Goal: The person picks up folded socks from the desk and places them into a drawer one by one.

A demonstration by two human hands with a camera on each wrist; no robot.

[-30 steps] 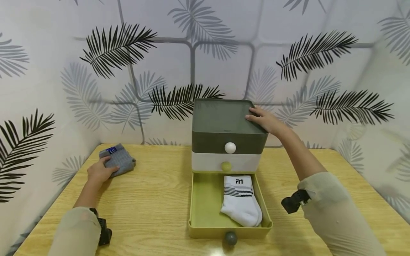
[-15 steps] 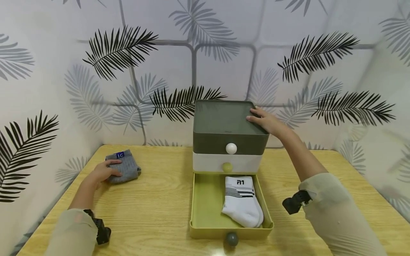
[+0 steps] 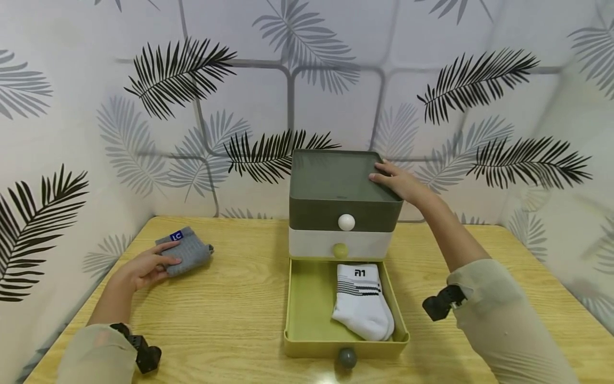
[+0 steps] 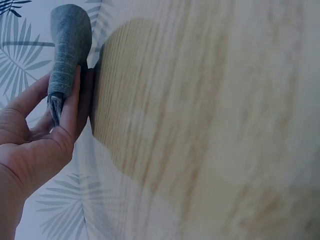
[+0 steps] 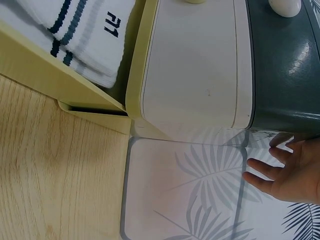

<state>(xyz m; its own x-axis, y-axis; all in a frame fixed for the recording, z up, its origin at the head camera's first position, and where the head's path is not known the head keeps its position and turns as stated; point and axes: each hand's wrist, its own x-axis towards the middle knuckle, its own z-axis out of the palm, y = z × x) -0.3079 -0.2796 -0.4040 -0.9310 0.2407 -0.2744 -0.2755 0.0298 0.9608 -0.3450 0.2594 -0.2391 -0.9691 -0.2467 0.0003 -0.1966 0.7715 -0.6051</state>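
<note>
A folded pair of grey socks (image 3: 187, 250) with a blue "LC" label is pinched between the thumb and fingers of my left hand (image 3: 146, 266) at the table's left. From the left wrist view, some fingers (image 4: 71, 107) lie under the grey bundle (image 4: 70, 50), between it and the wood. My right hand (image 3: 397, 181) rests on the right edge of the dark green top of a small drawer unit (image 3: 342, 214). Its fingers (image 5: 265, 170) look extended in the right wrist view. The unit's bottom yellow drawer (image 3: 307, 304) is pulled out, with white socks (image 3: 361, 306) on its right side.
The unit stands on a wooden table (image 3: 225, 320) near the patterned backdrop (image 3: 331, 106). Its upper drawer, with a white knob (image 3: 346, 222), and the white drawer, with a yellow knob (image 3: 340, 250), are closed. A grey knob (image 3: 347, 358) juts from the yellow drawer's front.
My left hand has shifted its grip on the grey socks, with its fingers now further under them. The socks have moved slightly right and tilted. My right hand has stayed on the unit.
</note>
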